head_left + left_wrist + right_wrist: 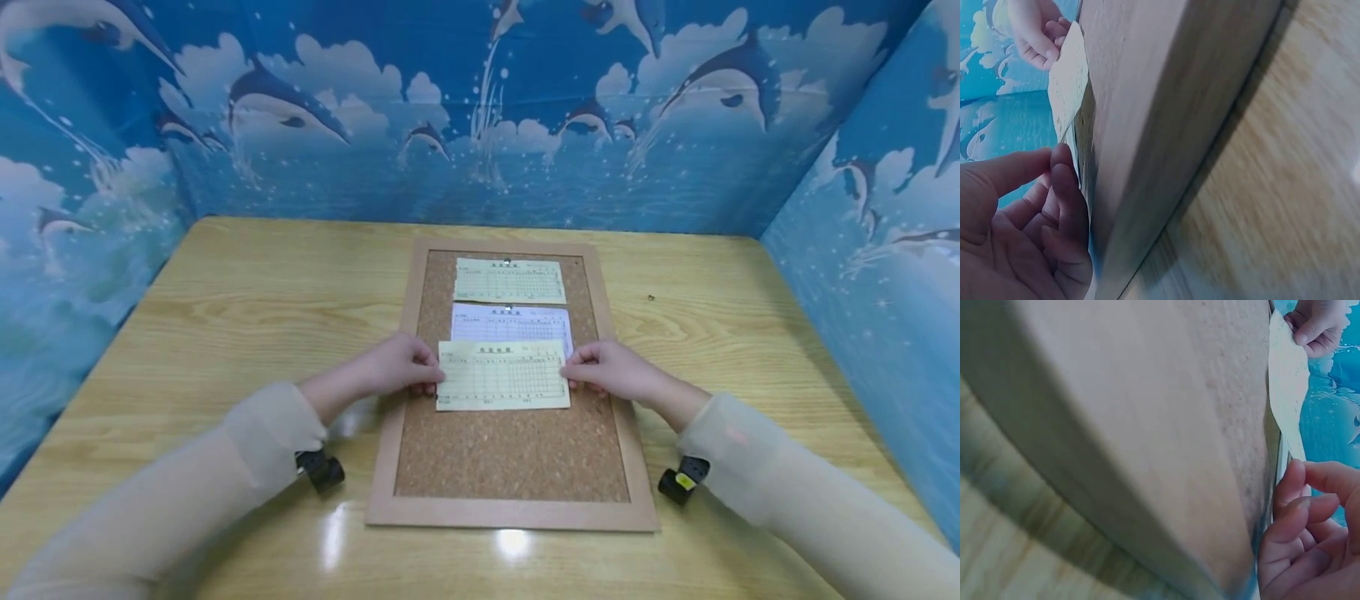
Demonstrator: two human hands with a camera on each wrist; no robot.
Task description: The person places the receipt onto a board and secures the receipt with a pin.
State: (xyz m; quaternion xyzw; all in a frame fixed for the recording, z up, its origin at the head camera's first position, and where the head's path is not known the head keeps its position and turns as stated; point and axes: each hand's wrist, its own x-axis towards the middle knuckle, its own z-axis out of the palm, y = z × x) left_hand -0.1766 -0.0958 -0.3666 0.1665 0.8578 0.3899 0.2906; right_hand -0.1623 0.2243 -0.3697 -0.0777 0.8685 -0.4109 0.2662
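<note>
A pale yellow printed form slip (502, 379) is stretched between both hands over the cork board (510, 458). My left hand (401, 365) pinches its left edge between thumb and fingers. At the right edge, my right hand (615, 371) pinches the same slip. Both wrist views show the slip (1069, 78) held slightly bowed and a little off the cork. Behind it lies a lilac form slip (510, 323), its lower part covered by the yellow one. Higher on the board is another yellow-green slip (510, 282). A small pin (507, 262) sits at that slip's top edge, and a second pin (508, 307) at the lilac slip's.
The board's wooden frame (517, 514) lies flat on a wood-grain table (285, 283). A tiny dark object (651, 297) rests on the table right of the board. Dolphin-patterned blue cloth (465, 192) hangs behind the table and along both sides.
</note>
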